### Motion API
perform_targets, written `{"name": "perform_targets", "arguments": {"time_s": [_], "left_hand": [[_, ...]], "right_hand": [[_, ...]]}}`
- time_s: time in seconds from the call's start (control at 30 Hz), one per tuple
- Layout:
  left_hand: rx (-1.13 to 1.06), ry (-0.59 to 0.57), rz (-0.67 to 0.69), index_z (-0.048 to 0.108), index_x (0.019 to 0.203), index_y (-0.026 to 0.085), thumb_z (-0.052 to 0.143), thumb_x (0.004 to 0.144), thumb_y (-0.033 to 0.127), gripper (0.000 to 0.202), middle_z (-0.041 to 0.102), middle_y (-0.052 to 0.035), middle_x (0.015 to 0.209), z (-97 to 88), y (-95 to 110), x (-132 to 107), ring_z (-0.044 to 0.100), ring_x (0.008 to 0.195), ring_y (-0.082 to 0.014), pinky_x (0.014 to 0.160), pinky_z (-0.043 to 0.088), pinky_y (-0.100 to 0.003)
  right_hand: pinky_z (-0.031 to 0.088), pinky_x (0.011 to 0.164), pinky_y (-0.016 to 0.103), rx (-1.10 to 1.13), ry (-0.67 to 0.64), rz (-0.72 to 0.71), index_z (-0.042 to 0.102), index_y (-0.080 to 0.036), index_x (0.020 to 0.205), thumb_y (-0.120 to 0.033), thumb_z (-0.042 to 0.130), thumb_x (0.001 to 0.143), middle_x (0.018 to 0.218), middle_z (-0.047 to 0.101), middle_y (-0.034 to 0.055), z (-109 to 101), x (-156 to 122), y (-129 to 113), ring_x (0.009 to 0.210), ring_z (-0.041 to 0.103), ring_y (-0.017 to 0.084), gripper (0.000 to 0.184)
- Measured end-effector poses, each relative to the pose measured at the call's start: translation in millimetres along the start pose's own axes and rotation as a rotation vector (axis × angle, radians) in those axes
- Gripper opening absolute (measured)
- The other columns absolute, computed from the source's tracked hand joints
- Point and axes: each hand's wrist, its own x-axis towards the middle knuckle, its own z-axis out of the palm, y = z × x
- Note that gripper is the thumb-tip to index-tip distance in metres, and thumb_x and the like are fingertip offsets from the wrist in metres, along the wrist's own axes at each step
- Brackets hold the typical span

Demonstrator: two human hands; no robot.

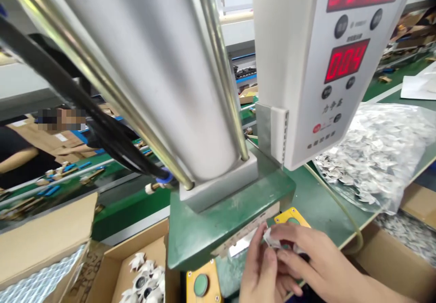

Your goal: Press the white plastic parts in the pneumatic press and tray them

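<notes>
Both my hands meet low in the frame, under the green head of a press machine (218, 212). My left hand (260, 271) and my right hand (306, 260) pinch a small white part (269, 238) between their fingertips. The part is mostly hidden by my fingers. A yellow box with a green button (200, 285) sits just left of my left hand. A second yellow button box (292, 217) shows just above my right hand.
A large grey cylinder (163, 76) and a control panel with red digits (344, 60) fill the upper view. A clear bag of small white parts (378, 153) lies at right. A cardboard box with white fan wheels (146, 278) sits lower left. Another person sits at far left.
</notes>
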Motion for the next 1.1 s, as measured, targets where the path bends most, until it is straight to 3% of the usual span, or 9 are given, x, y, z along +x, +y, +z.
{"name": "perform_targets", "arguments": {"time_s": [0.1,0.23,0.47,0.63,0.77,0.83,0.93,1.0,1.1], "left_hand": [[0.043,0.070,0.097,0.065,0.102,0.022,0.082,0.060,0.039,0.049,0.068,-0.0027,0.064,-18.4,2.2,-0.2,0.060,0.050,-0.0128,0.048,0.047,-0.023],[0.175,0.068,0.081,0.066,0.098,0.015,0.080,0.058,0.047,0.053,0.064,-0.0017,0.056,-36.1,9.4,-5.0,0.057,0.046,-0.0120,0.044,0.043,-0.022],[0.377,0.036,0.110,0.066,0.095,0.012,0.075,0.062,0.054,0.054,0.060,0.0005,0.054,-40.9,11.3,-10.1,0.051,0.040,-0.0093,0.040,0.039,-0.022],[0.300,0.037,0.106,0.065,0.097,0.012,0.072,0.065,0.055,0.055,0.058,0.0019,0.052,-43.7,16.5,-6.3,0.051,0.041,-0.0082,0.041,0.039,-0.020],[0.276,0.023,0.119,0.065,0.087,0.010,0.072,0.064,0.056,0.051,0.057,0.0025,0.051,-45.3,15.6,-3.6,0.049,0.038,-0.0058,0.038,0.037,-0.017],[0.273,0.013,0.131,0.063,0.090,0.012,0.071,0.063,0.059,0.055,0.058,0.0021,0.054,-46.1,15.0,-4.3,0.049,0.037,-0.0056,0.036,0.035,-0.017],[0.294,0.077,0.205,0.056,0.098,0.016,0.064,0.070,0.061,0.054,0.063,-0.0001,0.065,-49.9,22.2,-8.3,0.051,0.037,-0.0072,0.034,0.033,-0.018],[0.309,0.169,0.265,0.052,0.103,0.018,0.060,0.076,0.057,0.048,0.063,-0.0006,0.067,-55.3,33.1,-12.0,0.051,0.039,-0.0077,0.035,0.032,-0.018],[0.290,0.276,0.304,0.051,0.106,0.018,0.061,0.079,0.049,0.043,0.062,0.0008,0.064,-65.4,49.1,-17.3,0.048,0.040,-0.0073,0.036,0.030,-0.017]], "right_hand": [[0.049,0.087,0.027,-0.024,-0.039,-0.044,0.054,-0.026,0.114,-0.023,0.047,0.092,0.116,0.062,0.0045,16.5,6.6,0.8,0.104,0.060,0.017,0.023],[0.050,0.086,0.031,-0.218,-0.139,-0.146,0.053,-0.031,0.118,-0.020,0.046,0.093,0.125,0.056,0.0047,10.2,5.8,-1.0,0.102,0.060,0.018,0.028],[0.052,0.073,0.034,-0.319,-0.337,-0.108,0.058,-0.027,0.099,-0.026,0.050,0.092,0.093,0.062,0.0002,4.0,13.2,-11.1,0.081,0.063,0.018,0.011],[0.051,0.079,0.034,-0.378,-0.243,-0.218,0.055,-0.027,0.109,-0.029,0.050,0.093,0.113,0.059,0.0049,6.8,20.2,-5.7,0.095,0.062,0.020,0.018],[0.048,0.086,0.025,-0.304,-0.232,-0.304,0.047,-0.032,0.126,-0.023,0.056,0.089,0.114,0.063,-0.0001,6.5,24.8,-13.9,0.100,0.062,0.015,0.039],[0.047,0.086,0.020,-0.251,-0.210,-0.326,0.053,-0.031,0.121,-0.021,0.056,0.089,0.109,0.066,-0.0025,6.7,28.7,-15.6,0.096,0.063,0.012,0.034],[0.051,0.073,0.022,-0.328,-0.082,-0.245,0.066,-0.026,0.094,-0.026,0.051,0.090,0.085,0.070,-0.0004,12.1,39.1,-4.9,0.078,0.066,0.015,0.015],[0.052,0.066,0.027,-0.463,-0.008,-0.173,0.068,-0.023,0.080,-0.028,0.047,0.091,0.075,0.070,0.0026,19.0,47.5,9.0,0.071,0.066,0.018,0.024],[0.052,0.066,0.032,-0.578,0.002,-0.197,0.070,-0.021,0.088,-0.016,0.040,0.090,0.082,0.071,0.0073,29.2,55.2,27.1,0.077,0.066,0.023,0.031]]}}
